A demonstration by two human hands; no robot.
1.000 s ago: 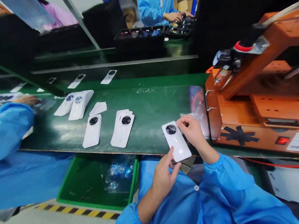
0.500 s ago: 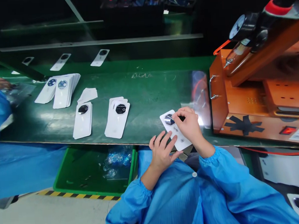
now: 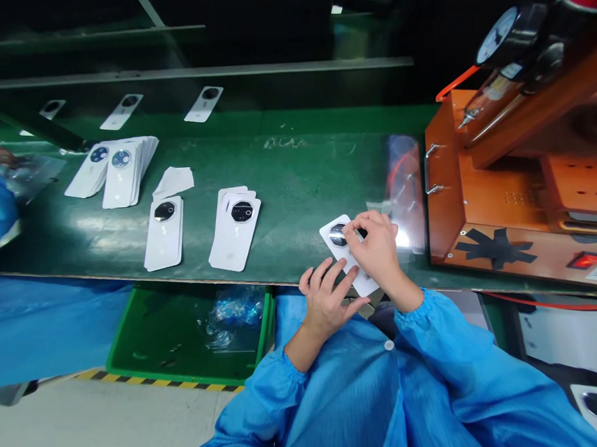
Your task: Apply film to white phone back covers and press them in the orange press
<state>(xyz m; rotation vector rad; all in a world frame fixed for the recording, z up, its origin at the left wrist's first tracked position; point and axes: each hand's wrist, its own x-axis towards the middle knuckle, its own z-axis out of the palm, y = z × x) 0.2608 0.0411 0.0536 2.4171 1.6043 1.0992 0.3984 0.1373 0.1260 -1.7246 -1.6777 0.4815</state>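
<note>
Head view, left of machine: resting left hand, fingers splayed, on panel. Pinching with right hand at panel's disc; cannot tell on what.

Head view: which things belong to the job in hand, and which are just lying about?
Likely part of it:
white phone back panel, under right hand and left hand
nearest panel stack

Seemingly not:
loose white sheet
green bin
orange machine
</note>
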